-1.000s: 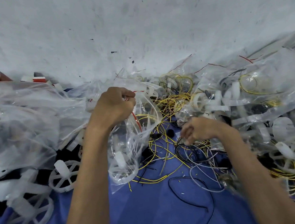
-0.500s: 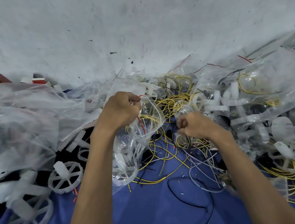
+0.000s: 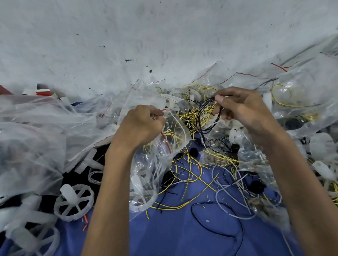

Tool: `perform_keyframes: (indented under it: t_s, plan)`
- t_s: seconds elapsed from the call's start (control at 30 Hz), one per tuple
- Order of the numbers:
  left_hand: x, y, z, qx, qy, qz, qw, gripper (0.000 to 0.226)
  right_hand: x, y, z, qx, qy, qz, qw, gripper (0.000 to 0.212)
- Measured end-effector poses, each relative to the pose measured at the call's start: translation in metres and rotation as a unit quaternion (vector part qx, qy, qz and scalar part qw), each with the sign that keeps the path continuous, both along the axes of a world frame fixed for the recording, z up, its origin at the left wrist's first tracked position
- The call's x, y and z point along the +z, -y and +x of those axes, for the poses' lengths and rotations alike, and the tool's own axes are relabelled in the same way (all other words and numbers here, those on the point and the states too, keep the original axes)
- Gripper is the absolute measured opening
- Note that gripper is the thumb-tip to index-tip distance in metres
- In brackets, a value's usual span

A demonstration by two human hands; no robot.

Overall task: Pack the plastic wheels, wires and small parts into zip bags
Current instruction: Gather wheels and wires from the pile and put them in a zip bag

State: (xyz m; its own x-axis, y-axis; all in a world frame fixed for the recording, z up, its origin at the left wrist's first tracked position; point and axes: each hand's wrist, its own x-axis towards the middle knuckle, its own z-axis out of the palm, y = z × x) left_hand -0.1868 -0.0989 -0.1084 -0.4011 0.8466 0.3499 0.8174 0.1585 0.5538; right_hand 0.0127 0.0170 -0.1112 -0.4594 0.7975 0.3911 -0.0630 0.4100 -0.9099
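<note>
My left hand [image 3: 141, 126] grips the red-striped mouth of a clear zip bag [image 3: 165, 146] that hangs down in front of me with a white wheel and yellow wires inside. My right hand [image 3: 241, 110] pinches a looped bundle of black and white wires [image 3: 205, 117], lifted just right of the bag's mouth. Loose yellow, black and white wires [image 3: 190, 172] lie tangled on the blue cloth [image 3: 172, 238] below. White plastic spoked wheels [image 3: 74, 202] lie at the lower left.
Heaps of clear plastic bags [image 3: 29, 138] fill the left, and filled bags of wheels and wires [image 3: 312, 104] pile up at the right. A pale wall [image 3: 156, 27] rises behind. Red and white boxes [image 3: 40, 91] sit at the far left edge.
My right hand has risen from the wire pile on the cloth, carrying a bundle of black and white wires up beside the bag's mouth. My left hand kept hold of the bag.
</note>
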Motion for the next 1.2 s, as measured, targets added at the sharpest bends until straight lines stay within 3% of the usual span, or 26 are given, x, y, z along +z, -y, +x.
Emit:
perform_keyframes:
  t_s: [0.07, 0.13, 0.23, 0.3, 0.4, 0.53, 0.63, 0.73, 0.83, 0.97, 1.07, 1.13, 1.2]
  plan:
    - [0.0, -0.001, 0.001, -0.002, -0.001, 0.0, 1.0, 0.027, 0.006, 0.002, 0.001, -0.031, 0.001, 0.016, 0.999, 0.011]
    - [0.0, -0.001, 0.0, 0.0, 0.0, 0.004, 1.0, 0.026, 0.012, 0.004, 0.003, -0.104, 0.047, 0.105, 0.988, 0.008]
    - [0.0, -0.001, 0.0, -0.004, -0.003, 0.006, 1.0, 0.026, 0.024, 0.009, 0.01, -0.222, 0.147, 0.301, 0.915, 0.011]
    - [0.001, 0.0, 0.0, -0.008, -0.005, 0.008, 1.0, 0.025, 0.031, 0.013, 0.014, -0.219, 0.132, 0.322, 0.912, 0.011]
    - [0.001, 0.0, 0.0, -0.011, -0.005, 0.009, 1.0, 0.024, 0.034, 0.019, 0.014, -0.212, 0.06, 0.283, 0.933, 0.008]
    - [0.001, 0.0, 0.001, -0.02, -0.005, -0.001, 1.0, 0.026, 0.036, 0.025, 0.007, -0.294, -0.058, 0.161, 0.94, 0.01]
    - [0.001, 0.0, 0.0, -0.027, -0.003, 0.0, 1.0, 0.028, 0.04, 0.029, 0.005, -0.201, -0.147, -0.005, 0.969, 0.016]
    - [0.001, 0.0, 0.001, -0.036, -0.004, 0.001, 0.999, 0.03, 0.039, 0.032, -0.003, -0.078, -0.215, -0.166, 0.959, 0.02]
    - [0.001, -0.001, 0.002, -0.04, 0.003, -0.003, 0.999, 0.03, 0.035, 0.033, -0.011, -0.067, -0.218, -0.169, 0.959, 0.019]
    - [0.003, 0.0, 0.001, -0.041, 0.026, 0.002, 0.999, 0.028, 0.025, 0.039, -0.022, -0.105, -0.102, -0.02, 0.989, 0.012]
    - [0.003, 0.0, 0.003, -0.033, 0.037, 0.013, 0.999, 0.027, 0.009, 0.05, -0.04, 0.008, 0.032, 0.028, 0.999, 0.016]
    - [0.003, -0.001, 0.006, -0.026, 0.033, 0.018, 0.999, 0.026, -0.004, 0.056, -0.052, 0.142, 0.196, 0.072, 0.967, 0.023]
    - [0.004, -0.001, 0.009, -0.031, 0.031, 0.017, 0.999, 0.027, -0.021, 0.053, -0.062, 0.14, 0.356, 0.207, 0.9, 0.019]
